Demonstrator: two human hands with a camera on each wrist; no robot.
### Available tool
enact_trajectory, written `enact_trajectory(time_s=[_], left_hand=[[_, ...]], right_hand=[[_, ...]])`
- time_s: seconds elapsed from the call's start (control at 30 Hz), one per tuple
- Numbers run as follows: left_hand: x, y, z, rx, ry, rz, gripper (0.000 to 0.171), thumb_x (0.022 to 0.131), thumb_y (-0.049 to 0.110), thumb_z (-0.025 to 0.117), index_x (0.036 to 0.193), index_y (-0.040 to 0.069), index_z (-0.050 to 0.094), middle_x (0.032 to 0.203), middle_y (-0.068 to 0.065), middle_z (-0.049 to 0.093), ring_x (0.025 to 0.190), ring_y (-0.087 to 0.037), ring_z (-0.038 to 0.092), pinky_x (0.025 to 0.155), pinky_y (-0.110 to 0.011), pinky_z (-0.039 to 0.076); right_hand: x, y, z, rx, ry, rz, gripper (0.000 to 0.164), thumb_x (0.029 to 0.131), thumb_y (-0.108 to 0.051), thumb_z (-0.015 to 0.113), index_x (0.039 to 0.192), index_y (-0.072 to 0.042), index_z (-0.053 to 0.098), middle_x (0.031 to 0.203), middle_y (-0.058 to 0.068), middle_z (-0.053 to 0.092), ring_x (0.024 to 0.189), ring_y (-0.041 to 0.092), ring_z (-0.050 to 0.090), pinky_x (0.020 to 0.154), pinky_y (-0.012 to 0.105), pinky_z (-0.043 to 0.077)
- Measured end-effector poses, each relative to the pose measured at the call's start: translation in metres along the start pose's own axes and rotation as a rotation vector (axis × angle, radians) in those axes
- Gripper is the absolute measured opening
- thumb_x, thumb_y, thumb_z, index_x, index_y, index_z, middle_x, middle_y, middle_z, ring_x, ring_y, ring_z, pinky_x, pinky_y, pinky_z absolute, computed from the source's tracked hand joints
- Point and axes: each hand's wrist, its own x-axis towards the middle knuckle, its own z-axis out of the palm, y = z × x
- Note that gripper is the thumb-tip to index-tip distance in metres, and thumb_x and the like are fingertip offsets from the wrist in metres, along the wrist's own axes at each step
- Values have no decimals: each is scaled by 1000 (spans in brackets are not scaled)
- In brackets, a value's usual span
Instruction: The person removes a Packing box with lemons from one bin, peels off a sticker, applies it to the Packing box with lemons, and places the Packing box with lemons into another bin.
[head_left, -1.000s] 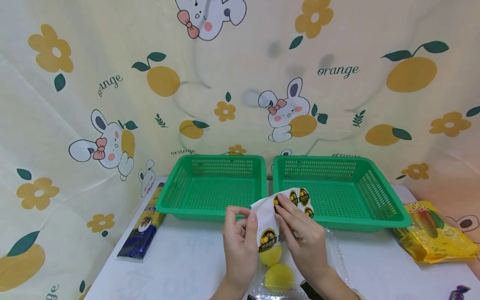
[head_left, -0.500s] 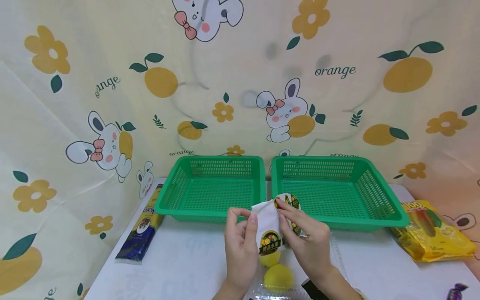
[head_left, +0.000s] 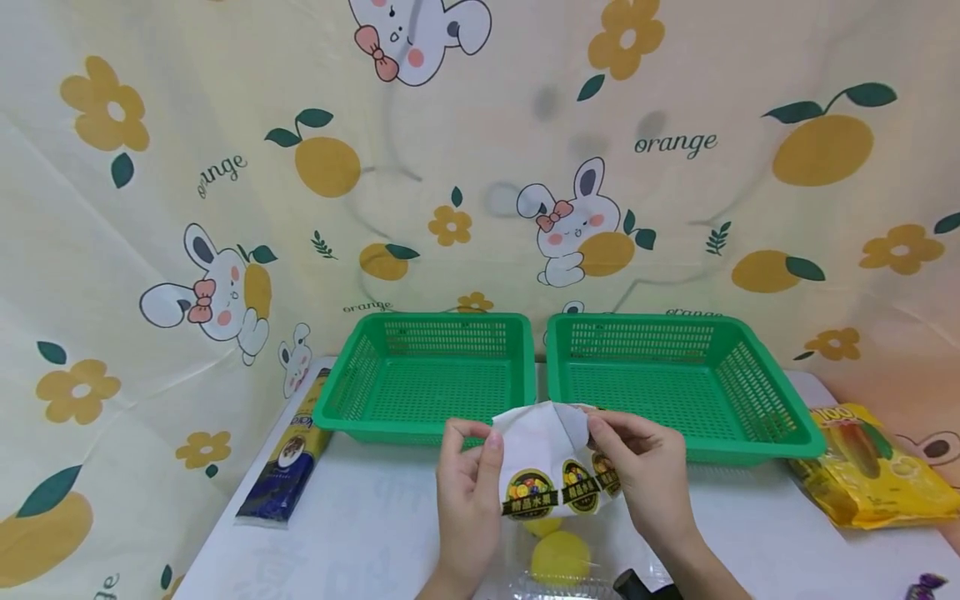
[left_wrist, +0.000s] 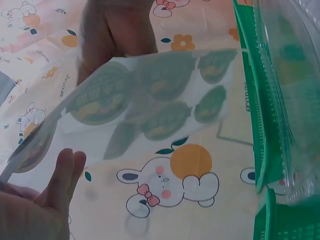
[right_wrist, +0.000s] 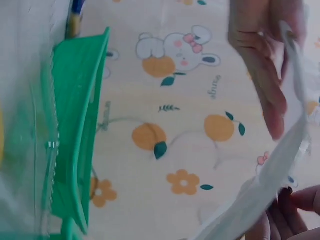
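Observation:
A white sheet of stickers [head_left: 551, 467] with round black-and-yellow fruit labels is stretched between both hands. My left hand [head_left: 470, 508] pinches its left edge between thumb and fingers. At the upper right corner, my right hand [head_left: 652, 471] pinches the sheet, where part of it folds over. In the left wrist view the labels show through the sheet [left_wrist: 150, 100] as it spans from hand to hand. Below the sheet, a clear plastic box [head_left: 517, 575] contains yellow round fruit [head_left: 561, 558], partly hidden by the sheet.
Two green baskets [head_left: 442, 433] [head_left: 720, 450] stand side by side behind the hands. A blue and gold packet [head_left: 288, 458] lies at the left, and a yellow snack bag [head_left: 873, 467] at the right. A purple-wrapped candy [head_left: 926, 586] lies near the front right. Something black [head_left: 633, 585] shows by the right forearm.
The right hand has moved right and turned over. The sheet, earlier bent with its far part beyond the right fingers, now spreads wider, with more labels along its lower edge facing the head view.

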Motion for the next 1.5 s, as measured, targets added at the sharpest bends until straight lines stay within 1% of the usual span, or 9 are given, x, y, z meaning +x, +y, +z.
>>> enact_trajectory(time_s=[0.23,0.3,0.43,0.6,0.73,0.87,1.07,1.33,1.5], left_hand=[[6,-4,-29,65,14,-47,17,106,11,48,105,-5,43,55,4,40,44,-2,31,37,-18,24],[9,-5,-45,96,38,-98,17,106,13,48,106,-3,44,55,3,46,45,-4,34,43,-18,30],[16,-7,-86,98,104,-193,13,106,12,46,106,-1,46,62,5,56,55,-4,47,67,-16,44],[23,-7,-154,39,170,-302,10,106,15,49,105,5,50,70,10,54,56,1,49,50,-10,45],[26,-10,-203,-1,209,-443,19,106,26,51,108,8,47,98,4,64,84,-7,66,67,-21,58],[27,-24,-233,73,228,-580,21,106,27,50,111,7,47,104,1,60,85,-9,67,72,-25,59],[28,-57,-243,166,193,-627,17,106,17,49,110,2,52,99,-3,57,79,-9,65,69,-23,58],[29,-83,-238,625,183,-578,36,101,18,54,122,-11,52,60,2,46,50,-9,42,45,-24,36],[29,-88,-234,791,158,-538,35,100,21,56,116,-10,54,90,-28,69,77,-31,66,63,-34,51]], right_hand=[[6,4,-11,320,-61,203,25,99,2,57,92,-9,78,95,5,74,84,14,72,77,28,59],[7,5,-14,352,-69,241,26,100,0,56,91,-10,78,95,5,74,85,13,71,77,27,59],[6,6,-20,398,-85,284,27,101,-2,55,90,-9,78,96,5,73,86,13,70,77,26,59],[4,9,-27,460,-107,252,32,102,3,51,92,-8,79,95,5,74,87,13,71,79,28,59],[2,10,-38,498,-95,250,32,102,4,49,94,-5,78,96,7,74,88,15,72,81,29,59],[-1,13,-50,499,-69,286,30,102,3,49,94,-3,78,99,8,72,91,17,71,83,32,58],[-3,18,-61,486,-38,353,28,103,0,49,98,-3,76,103,9,70,94,19,69,86,33,57],[-6,23,-67,506,-30,364,29,104,-1,48,98,-4,77,103,9,71,96,18,69,85,32,57],[-8,25,-71,508,-38,339,30,104,0,47,100,-2,77,103,9,71,96,18,69,85,32,57]])
